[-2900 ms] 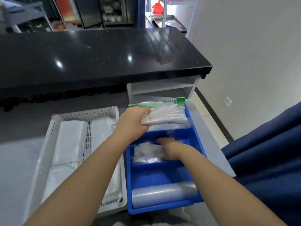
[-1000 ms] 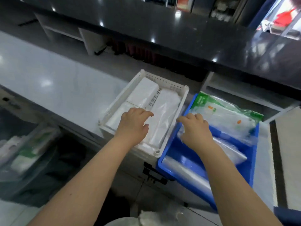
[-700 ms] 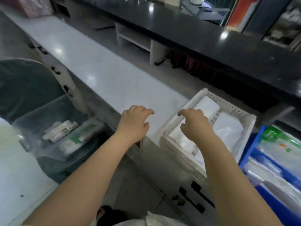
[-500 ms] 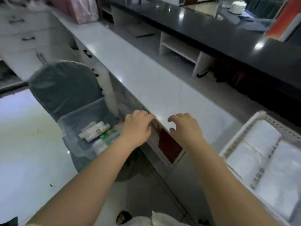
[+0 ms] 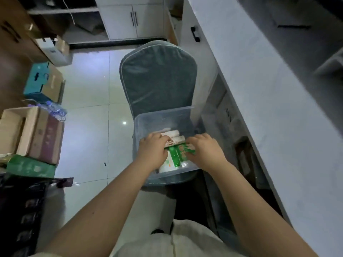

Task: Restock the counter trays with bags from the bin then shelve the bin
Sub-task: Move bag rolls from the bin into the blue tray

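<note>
A clear plastic bin (image 5: 146, 121) sits on the seat of a grey-green padded chair (image 5: 157, 78). Inside lie white rolls of bags (image 5: 175, 137) and green-and-white packs of bags (image 5: 176, 155). My left hand (image 5: 153, 150) reaches into the bin from the left, fingers curled over the packs and rolls. From the right my right hand (image 5: 205, 151) presses its fingers on the green pack. Whether either hand has a firm grip on the packs cannot be told. The counter trays are out of view.
A long white counter (image 5: 274, 101) with drawers runs along the right. Cardboard boxes (image 5: 35, 132) and a teal box (image 5: 39, 80) stand on the tiled floor at the left. White cabinets (image 5: 133, 17) close the far end.
My view has swung left and down from the counter trays to the chair. Both hands have left the trays and dropped into the clear bin onto the packs.
</note>
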`<action>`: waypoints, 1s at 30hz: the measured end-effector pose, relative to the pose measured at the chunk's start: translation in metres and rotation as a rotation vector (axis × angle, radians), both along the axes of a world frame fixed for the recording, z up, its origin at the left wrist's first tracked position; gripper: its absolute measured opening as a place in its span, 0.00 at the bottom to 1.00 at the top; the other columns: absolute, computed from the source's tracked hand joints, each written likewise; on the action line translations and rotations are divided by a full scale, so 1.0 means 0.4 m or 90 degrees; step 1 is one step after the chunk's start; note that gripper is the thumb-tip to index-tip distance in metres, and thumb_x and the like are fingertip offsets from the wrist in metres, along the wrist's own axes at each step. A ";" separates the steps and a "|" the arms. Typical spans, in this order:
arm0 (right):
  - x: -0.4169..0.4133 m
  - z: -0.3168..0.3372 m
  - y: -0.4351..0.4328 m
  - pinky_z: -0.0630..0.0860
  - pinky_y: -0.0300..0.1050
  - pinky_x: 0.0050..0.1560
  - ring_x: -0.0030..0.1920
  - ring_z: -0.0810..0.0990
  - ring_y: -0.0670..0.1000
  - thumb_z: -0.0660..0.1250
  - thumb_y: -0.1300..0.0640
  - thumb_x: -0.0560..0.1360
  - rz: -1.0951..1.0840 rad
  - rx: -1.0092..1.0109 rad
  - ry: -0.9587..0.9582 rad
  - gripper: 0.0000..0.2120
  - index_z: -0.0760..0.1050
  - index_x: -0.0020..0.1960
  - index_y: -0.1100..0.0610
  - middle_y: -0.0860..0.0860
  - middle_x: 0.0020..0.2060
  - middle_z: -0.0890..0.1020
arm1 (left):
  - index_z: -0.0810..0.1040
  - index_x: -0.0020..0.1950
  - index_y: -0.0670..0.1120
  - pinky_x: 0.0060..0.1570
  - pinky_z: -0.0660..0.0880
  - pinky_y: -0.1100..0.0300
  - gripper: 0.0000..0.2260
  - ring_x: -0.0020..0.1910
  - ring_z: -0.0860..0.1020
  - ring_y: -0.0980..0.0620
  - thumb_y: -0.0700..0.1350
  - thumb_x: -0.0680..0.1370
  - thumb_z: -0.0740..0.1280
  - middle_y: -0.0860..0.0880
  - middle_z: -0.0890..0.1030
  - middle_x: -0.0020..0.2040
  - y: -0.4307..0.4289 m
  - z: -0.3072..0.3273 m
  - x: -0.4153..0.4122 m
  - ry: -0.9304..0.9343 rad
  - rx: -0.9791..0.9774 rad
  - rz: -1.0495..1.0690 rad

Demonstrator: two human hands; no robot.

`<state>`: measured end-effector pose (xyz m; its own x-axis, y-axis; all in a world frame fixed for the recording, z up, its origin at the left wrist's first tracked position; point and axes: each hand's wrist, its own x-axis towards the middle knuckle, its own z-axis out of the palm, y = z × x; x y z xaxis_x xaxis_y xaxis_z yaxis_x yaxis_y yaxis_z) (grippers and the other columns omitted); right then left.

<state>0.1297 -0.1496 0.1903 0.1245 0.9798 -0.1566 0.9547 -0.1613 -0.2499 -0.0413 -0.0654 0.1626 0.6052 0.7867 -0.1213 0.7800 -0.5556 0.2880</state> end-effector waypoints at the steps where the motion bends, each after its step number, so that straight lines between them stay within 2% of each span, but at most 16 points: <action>1: 0.011 -0.035 0.045 0.70 0.52 0.52 0.56 0.72 0.57 0.69 0.49 0.71 0.015 -0.021 0.010 0.19 0.75 0.60 0.52 0.52 0.54 0.79 | 0.75 0.64 0.53 0.51 0.69 0.51 0.18 0.58 0.72 0.45 0.47 0.74 0.66 0.48 0.77 0.59 0.030 -0.030 -0.001 0.017 -0.014 0.020; 4: 0.056 -0.149 0.161 0.71 0.53 0.54 0.58 0.72 0.58 0.67 0.50 0.71 0.050 -0.081 0.045 0.19 0.74 0.61 0.52 0.53 0.54 0.78 | 0.73 0.65 0.53 0.54 0.69 0.50 0.17 0.59 0.71 0.44 0.49 0.76 0.64 0.47 0.77 0.59 0.101 -0.120 0.019 0.064 -0.064 0.090; 9: 0.102 -0.333 0.301 0.72 0.53 0.54 0.59 0.71 0.58 0.67 0.53 0.72 0.091 -0.169 0.074 0.21 0.71 0.65 0.52 0.54 0.57 0.79 | 0.74 0.65 0.53 0.57 0.71 0.48 0.19 0.60 0.72 0.45 0.47 0.73 0.65 0.47 0.77 0.60 0.159 -0.252 0.119 0.030 -0.202 0.181; 12: 0.121 -0.439 0.364 0.72 0.54 0.56 0.60 0.70 0.59 0.67 0.55 0.72 0.109 -0.206 0.085 0.22 0.70 0.65 0.53 0.55 0.58 0.78 | 0.74 0.65 0.53 0.57 0.68 0.48 0.19 0.61 0.72 0.46 0.46 0.73 0.65 0.48 0.77 0.61 0.210 -0.342 0.156 0.046 -0.212 0.210; 17: 0.163 -0.648 0.444 0.67 0.58 0.63 0.65 0.66 0.60 0.66 0.60 0.71 0.119 -0.263 0.049 0.25 0.67 0.67 0.52 0.56 0.64 0.72 | 0.75 0.65 0.50 0.57 0.68 0.50 0.18 0.61 0.72 0.45 0.46 0.74 0.65 0.46 0.77 0.62 0.309 -0.560 0.156 0.089 -0.219 0.237; 21: 0.148 -0.822 0.496 0.60 0.66 0.68 0.68 0.62 0.65 0.67 0.65 0.67 0.246 -0.319 -0.031 0.35 0.60 0.71 0.56 0.61 0.68 0.66 | 0.71 0.69 0.48 0.59 0.67 0.49 0.21 0.63 0.70 0.42 0.43 0.75 0.64 0.44 0.74 0.65 0.391 -0.731 0.180 0.121 -0.223 0.195; 24: 0.136 -0.929 0.503 0.64 0.64 0.65 0.63 0.68 0.64 0.67 0.64 0.66 0.244 -0.316 -0.067 0.35 0.61 0.71 0.58 0.61 0.64 0.70 | 0.69 0.71 0.48 0.61 0.66 0.48 0.24 0.64 0.68 0.42 0.41 0.74 0.63 0.44 0.73 0.67 0.423 -0.822 0.204 0.137 -0.221 0.159; 30: 0.154 -1.007 0.488 0.76 0.51 0.49 0.45 0.78 0.58 0.66 0.61 0.67 0.262 -0.107 -0.095 0.18 0.75 0.57 0.57 0.56 0.46 0.79 | 0.65 0.73 0.47 0.65 0.63 0.47 0.25 0.64 0.66 0.41 0.38 0.75 0.62 0.43 0.70 0.66 0.418 -0.892 0.222 0.166 -0.188 0.171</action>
